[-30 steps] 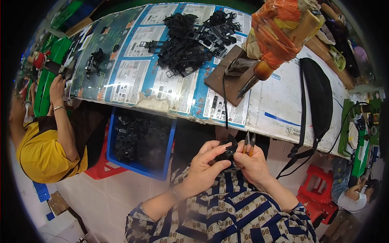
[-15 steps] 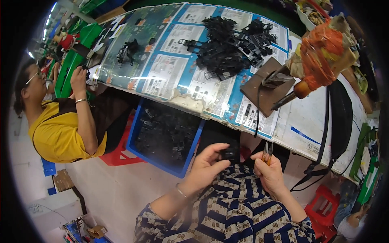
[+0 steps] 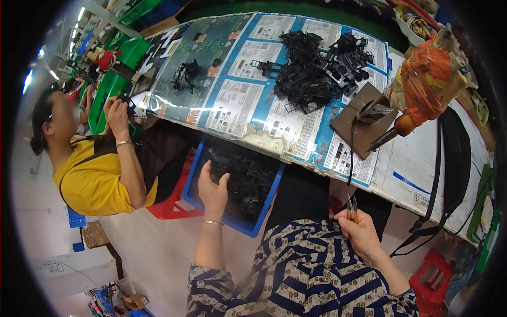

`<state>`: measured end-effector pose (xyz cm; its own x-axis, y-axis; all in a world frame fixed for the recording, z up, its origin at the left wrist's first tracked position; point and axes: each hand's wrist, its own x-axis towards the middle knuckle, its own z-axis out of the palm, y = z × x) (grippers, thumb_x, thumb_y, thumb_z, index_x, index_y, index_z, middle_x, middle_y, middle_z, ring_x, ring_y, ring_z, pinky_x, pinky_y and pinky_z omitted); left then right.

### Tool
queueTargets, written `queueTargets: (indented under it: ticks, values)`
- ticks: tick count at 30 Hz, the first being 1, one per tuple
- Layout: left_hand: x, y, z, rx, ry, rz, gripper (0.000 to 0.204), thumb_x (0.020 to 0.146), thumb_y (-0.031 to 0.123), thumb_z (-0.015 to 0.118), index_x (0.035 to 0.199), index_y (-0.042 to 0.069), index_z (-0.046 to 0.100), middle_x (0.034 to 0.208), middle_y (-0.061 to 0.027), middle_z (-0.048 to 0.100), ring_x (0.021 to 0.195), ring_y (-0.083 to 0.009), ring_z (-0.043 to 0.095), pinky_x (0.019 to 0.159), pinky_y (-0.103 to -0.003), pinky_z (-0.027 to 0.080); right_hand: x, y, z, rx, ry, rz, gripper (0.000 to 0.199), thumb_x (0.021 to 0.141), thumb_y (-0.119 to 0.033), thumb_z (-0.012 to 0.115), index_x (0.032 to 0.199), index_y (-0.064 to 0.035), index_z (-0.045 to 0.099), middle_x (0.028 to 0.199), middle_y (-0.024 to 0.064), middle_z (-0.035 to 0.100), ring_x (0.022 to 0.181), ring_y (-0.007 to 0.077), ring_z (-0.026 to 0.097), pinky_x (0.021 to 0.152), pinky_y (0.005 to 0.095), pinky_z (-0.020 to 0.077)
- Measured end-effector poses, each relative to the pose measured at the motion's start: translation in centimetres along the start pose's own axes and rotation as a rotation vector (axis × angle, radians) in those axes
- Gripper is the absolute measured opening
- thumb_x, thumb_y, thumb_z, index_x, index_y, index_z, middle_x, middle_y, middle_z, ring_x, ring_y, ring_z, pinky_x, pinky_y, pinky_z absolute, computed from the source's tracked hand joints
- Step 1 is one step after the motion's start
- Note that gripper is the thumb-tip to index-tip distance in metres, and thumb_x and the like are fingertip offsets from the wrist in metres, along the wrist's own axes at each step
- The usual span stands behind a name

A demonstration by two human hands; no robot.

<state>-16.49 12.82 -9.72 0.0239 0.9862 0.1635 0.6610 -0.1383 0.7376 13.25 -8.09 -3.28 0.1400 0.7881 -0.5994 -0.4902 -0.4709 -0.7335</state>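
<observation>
My left hand (image 3: pixel 213 193) is over the near left part of a blue bin (image 3: pixel 253 230), its thumb and fingers apart with nothing visible between them. Many black plastic frame parts (image 3: pixel 245 182) lie inside that bin, below the table's edge. In my right hand (image 3: pixel 362 232), close to my lap, is a small pair of cutting pliers (image 3: pixel 352 210) with orange handles; their metal tips point up and away from me. On the table, a large heap of similar black plastic parts (image 3: pixel 309 76) lies beyond my hands, and a smaller cluster (image 3: pixel 185 76) sits further left.
A soldering iron (image 3: pixel 404 126) with a wooden handle leans by a brown board (image 3: pixel 359 119), under an orange-wrapped stand (image 3: pixel 422 79). A black bag (image 3: pixel 455 158) hangs over the right table edge. At left, a person in a yellow top (image 3: pixel 105 174) works beside green trays (image 3: pixel 111 90).
My left hand has moved left from my lap to over the blue bin and opened; the black part it held is no longer in it. The right hand keeps its pliers.
</observation>
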Motion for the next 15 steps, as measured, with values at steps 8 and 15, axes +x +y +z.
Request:
queueTargets:
  ticks: [8, 15]
  values:
    - [0.5, -3.3, 0.2, 0.056, 0.061, 0.041, 0.058, 0.073, 0.006, 0.065, 0.124, -0.005, 0.040, 0.121, -0.0211, 0.047, 0.116, -0.0319, 0.043, 0.099, -0.036, 0.032, -0.1, -0.1, -0.1, -0.004, 0.031, 0.014, 0.009, 0.084, -0.007, 0.056, 0.090, 0.0000, 0.059, 0.063, -0.0040, 0.047, 0.053, 0.0034, 0.037, 0.048, 0.0176, 0.0300]
    - [3.0, 1.7, -1.3, -0.315, 0.214, 0.006, 0.028, 0.079, -0.003, 0.055, 0.108, -0.003, 0.052, 0.105, -0.0116, 0.056, 0.097, -0.0190, 0.054, 0.085, -0.028, 0.042, 0.2, -0.2, -0.1, -0.013, 0.054, 0.034, 0.007, 0.083, -0.004, 0.056, 0.087, 0.0012, 0.059, 0.061, -0.0024, 0.047, 0.050, 0.0049, 0.037, 0.047, 0.0178, 0.0303]
